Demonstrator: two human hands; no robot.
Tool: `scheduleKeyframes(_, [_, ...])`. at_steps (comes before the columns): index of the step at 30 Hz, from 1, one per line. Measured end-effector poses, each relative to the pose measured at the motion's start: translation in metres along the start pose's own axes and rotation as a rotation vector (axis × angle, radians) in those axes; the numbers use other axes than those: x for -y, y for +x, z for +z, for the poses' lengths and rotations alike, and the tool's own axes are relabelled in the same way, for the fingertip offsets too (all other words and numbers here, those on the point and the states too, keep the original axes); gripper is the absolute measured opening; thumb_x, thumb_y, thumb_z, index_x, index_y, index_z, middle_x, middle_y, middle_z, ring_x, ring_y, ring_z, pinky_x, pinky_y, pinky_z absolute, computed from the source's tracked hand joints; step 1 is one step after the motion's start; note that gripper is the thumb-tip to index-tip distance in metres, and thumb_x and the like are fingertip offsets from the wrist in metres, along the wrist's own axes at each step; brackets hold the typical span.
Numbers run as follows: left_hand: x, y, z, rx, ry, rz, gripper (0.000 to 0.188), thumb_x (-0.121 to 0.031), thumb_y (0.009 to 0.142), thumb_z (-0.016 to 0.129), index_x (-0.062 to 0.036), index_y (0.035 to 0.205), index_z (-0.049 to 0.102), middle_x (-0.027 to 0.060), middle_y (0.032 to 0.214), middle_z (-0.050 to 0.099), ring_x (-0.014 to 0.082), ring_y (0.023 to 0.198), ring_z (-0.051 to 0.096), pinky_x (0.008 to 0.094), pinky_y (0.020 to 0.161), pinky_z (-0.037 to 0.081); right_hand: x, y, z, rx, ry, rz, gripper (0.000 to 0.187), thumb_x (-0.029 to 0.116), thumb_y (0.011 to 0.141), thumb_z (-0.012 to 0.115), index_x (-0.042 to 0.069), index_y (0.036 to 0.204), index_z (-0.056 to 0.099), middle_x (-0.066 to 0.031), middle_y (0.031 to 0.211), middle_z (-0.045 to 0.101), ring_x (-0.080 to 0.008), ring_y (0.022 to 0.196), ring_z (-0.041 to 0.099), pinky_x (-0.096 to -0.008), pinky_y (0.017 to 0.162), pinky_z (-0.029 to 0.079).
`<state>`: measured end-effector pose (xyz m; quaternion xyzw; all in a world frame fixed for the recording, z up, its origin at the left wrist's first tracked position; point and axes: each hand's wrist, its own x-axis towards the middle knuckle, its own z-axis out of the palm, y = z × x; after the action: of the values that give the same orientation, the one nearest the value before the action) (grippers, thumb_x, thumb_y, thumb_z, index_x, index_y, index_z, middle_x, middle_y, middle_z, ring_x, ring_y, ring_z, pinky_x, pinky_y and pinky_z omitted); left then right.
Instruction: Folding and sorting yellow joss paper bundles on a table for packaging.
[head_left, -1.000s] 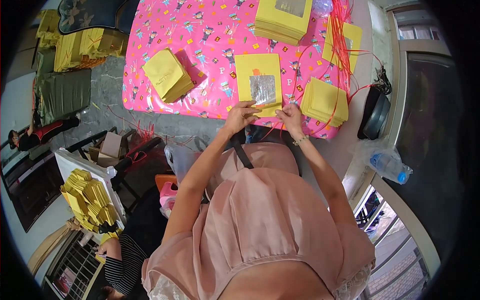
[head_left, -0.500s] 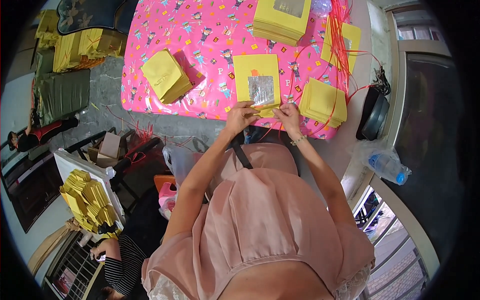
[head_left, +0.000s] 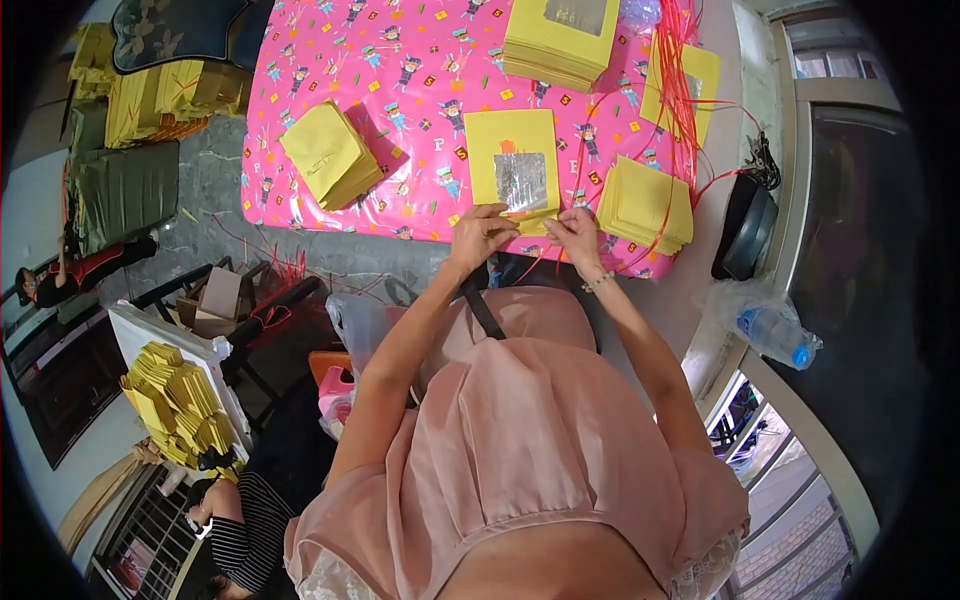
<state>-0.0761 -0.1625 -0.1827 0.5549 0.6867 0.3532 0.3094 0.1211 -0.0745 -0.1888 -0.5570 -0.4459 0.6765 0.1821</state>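
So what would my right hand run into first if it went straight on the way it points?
Most likely the yellow windowed bag: the right hand's fingertips are at its lower edge, though exact depth is hard to judge.

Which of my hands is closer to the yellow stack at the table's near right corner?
Right. The right hand is just left of the yellow stack; the left hand is farther left, at the yellow windowed bag's near edge.
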Motion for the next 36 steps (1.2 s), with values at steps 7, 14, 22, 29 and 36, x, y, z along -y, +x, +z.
scheduleKeyframes(7, [-0.005, 0.001, -0.002, -0.001, 0.025, 0.02, 0.017, -0.019, 0.068, 0.076, -0.0155, 0.084, 0.074, 0.0037, 0.105, 0.064, 0.0223, 0.089, 0.061, 0.0341, 0.076, 0.051, 0.006, -0.008, -0.003, 0.014, -0.103, -0.094, 0.032, 0.011, 0.08, 0.071, 0.002, 0.096, 0.046, -0.0066, 0.079, 0.059, -0.0125, 0.066, 0.06, -0.0252, 0.056, 0.051])
scheduleKeyframes(14, [-0.004, 0.0, -0.001, 0.01, -0.01, -0.007, 0.018, -0.017, 0.068, 0.076, -0.0152, 0.085, 0.074, 0.0047, 0.106, 0.064, 0.0223, 0.09, 0.062, 0.0329, 0.076, 0.052, 0.031, -0.027, -0.002, -0.125, -0.902, -0.573, 0.039, 0.013, 0.071, 0.073, 0.004, 0.098, 0.047, -0.0104, 0.087, 0.048, -0.0293, 0.078, 0.056, -0.0392, 0.063, 0.047])
scheduleKeyframes(22, [-0.003, -0.001, 0.002, -0.045, 0.029, 0.072, 0.015, -0.023, 0.065, 0.077, -0.0144, 0.077, 0.072, 0.0041, 0.103, 0.063, 0.0229, 0.085, 0.06, 0.0356, 0.072, 0.05, 0.028, -0.021, -0.005, -0.048, -0.988, -0.909, 0.013, 0.009, 0.074, 0.067, 0.008, 0.084, 0.059, -0.0073, 0.091, 0.049, -0.0271, 0.077, 0.056, -0.0402, 0.065, 0.047])
scheduleKeyframes(29, [-0.018, -0.005, -0.011, 0.139, 0.169, -0.028, 0.037, -0.028, 0.066, 0.077, -0.0076, 0.089, 0.058, 0.0094, 0.086, 0.059, 0.0281, 0.078, 0.057, 0.039, 0.07, 0.047, 0.045, -0.021, -0.003, -0.046, -0.954, -0.934, 0.014, 0.008, 0.072, 0.068, 0.006, 0.083, 0.059, -0.0085, 0.095, 0.053, -0.0276, 0.093, 0.053, -0.0388, 0.081, 0.047])
scheduleKeyframes(36, [-0.022, 0.006, -0.002, 0.003, 0.272, 0.139, 0.045, -0.022, 0.071, 0.073, -0.0067, 0.106, 0.05, 0.0097, 0.09, 0.056, 0.0285, 0.083, 0.055, 0.0398, 0.069, 0.046, 0.039, -0.012, -0.005, 0.064, -0.969, -0.968, 0.017, 0.011, 0.077, 0.065, 0.004, 0.09, 0.055, -0.0111, 0.097, 0.056, -0.0268, 0.095, 0.056, -0.0375, 0.081, 0.047])
